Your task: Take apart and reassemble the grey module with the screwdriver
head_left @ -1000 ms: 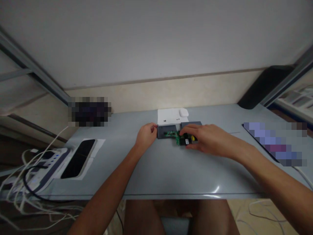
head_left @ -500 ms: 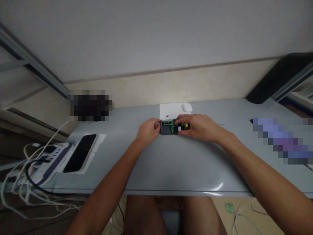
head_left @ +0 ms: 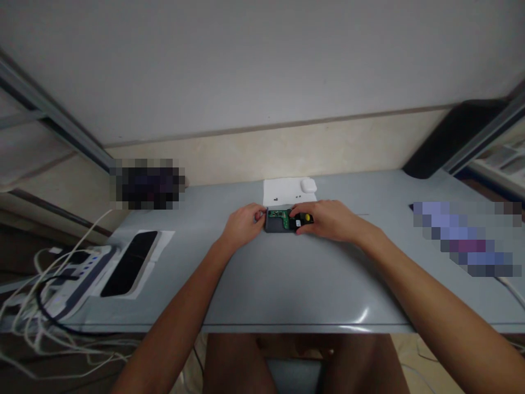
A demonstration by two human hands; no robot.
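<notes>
A dark grey device [head_left: 275, 224] with an exposed green circuit board lies on the grey table between my hands. My left hand [head_left: 245, 223] is closed on its left end, fingertips at the edge. Across the right end, my right hand [head_left: 326, 219] grips it with thumb and fingers on opposite long sides, around a black part with a yellow round spot. Just behind the device is a white paper [head_left: 283, 190] with a few tiny dark screws [head_left: 275, 199] and a white rounded case [head_left: 309, 185] on it.
At the left, a black phone [head_left: 130, 264] lies on white paper beside a power strip [head_left: 77, 284] with tangled cables. A blurred dark object [head_left: 151, 184] stands at the back left, and a blurred bluish item [head_left: 463, 235] lies at the right. The table's front edge [head_left: 287, 328] is near my legs.
The whole view has shifted slightly, with the table lower and a bit to the left. Both hands keep their hold on the device, and more of the paper and screws shows behind them.
</notes>
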